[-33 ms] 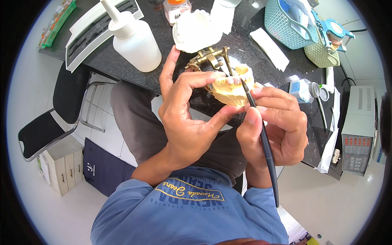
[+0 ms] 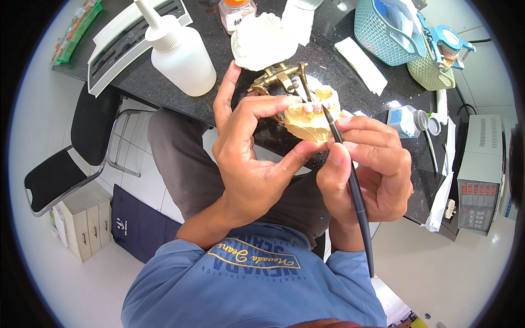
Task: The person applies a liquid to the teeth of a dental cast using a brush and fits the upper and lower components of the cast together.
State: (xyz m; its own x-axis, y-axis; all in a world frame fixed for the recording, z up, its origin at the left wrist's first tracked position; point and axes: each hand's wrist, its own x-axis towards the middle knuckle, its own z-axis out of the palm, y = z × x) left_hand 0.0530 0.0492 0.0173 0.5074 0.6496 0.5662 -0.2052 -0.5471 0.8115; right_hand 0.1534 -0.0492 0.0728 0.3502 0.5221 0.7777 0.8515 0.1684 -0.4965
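My left hand (image 2: 246, 147) pinches a yellow plaster dental model (image 2: 306, 123) between thumb and index finger, its little finger raised by a white plaster cast. Pale tooth-coloured pieces (image 2: 313, 107) line the model's front edge. A brass articulator (image 2: 279, 77) stands behind, joined to or touching the model; which one I cannot tell. In my right hand (image 2: 372, 169) is a slim black brush (image 2: 358, 202) with a dark pointed tip. That tip rests at the front teeth, and the right fingertips lie close against the model's side.
Behind my hands are a white plaster cast (image 2: 265, 41) and an orange-lidded jar (image 2: 238, 13). A squeeze bottle (image 2: 183, 57) stands left. To the right are a folded white tissue (image 2: 361, 65), a blue basket (image 2: 388, 33), a small jar (image 2: 404, 121) and a grey machine (image 2: 481, 169).
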